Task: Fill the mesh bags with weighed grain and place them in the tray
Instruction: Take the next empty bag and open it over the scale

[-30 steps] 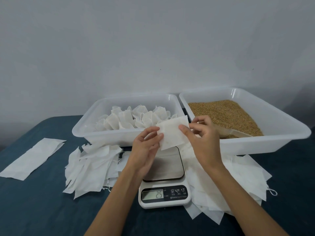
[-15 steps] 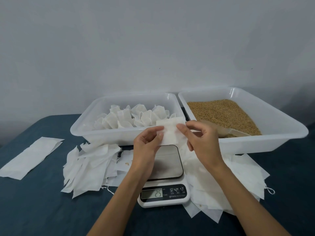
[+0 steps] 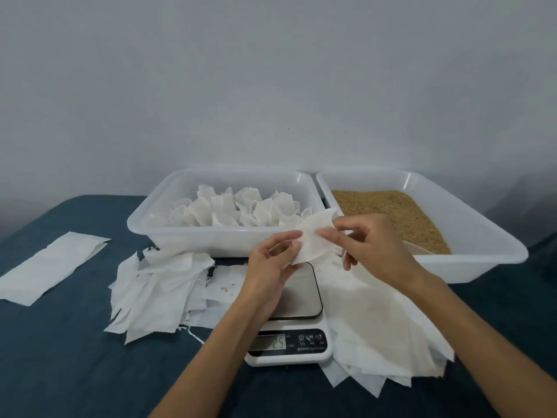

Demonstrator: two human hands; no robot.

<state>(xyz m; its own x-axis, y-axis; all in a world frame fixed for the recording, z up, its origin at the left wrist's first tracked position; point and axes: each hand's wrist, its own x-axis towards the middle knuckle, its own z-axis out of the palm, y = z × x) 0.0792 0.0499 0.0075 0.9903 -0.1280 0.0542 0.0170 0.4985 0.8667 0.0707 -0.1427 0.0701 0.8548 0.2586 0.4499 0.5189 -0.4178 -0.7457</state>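
Scale first: a small white digital kitchen scale (image 3: 289, 342) with a steel platter sits nearest, its display reading 25. Loose white mesh sheets (image 3: 379, 321) fan out at its 3 o'clock, a heap of white mesh scraps (image 3: 156, 288) at its 9 o'clock. Above the platter, the left hand (image 3: 271, 263) and right hand (image 3: 373, 245) both pinch one flat white mesh bag (image 3: 313, 239) by opposite edges. At 11 o'clock beyond stands the clear plastic tray (image 3: 211, 242) of filled white bags (image 3: 238, 211); at 1 o'clock, a clear plastic tub (image 3: 470, 263) of brown grain (image 3: 391, 209).
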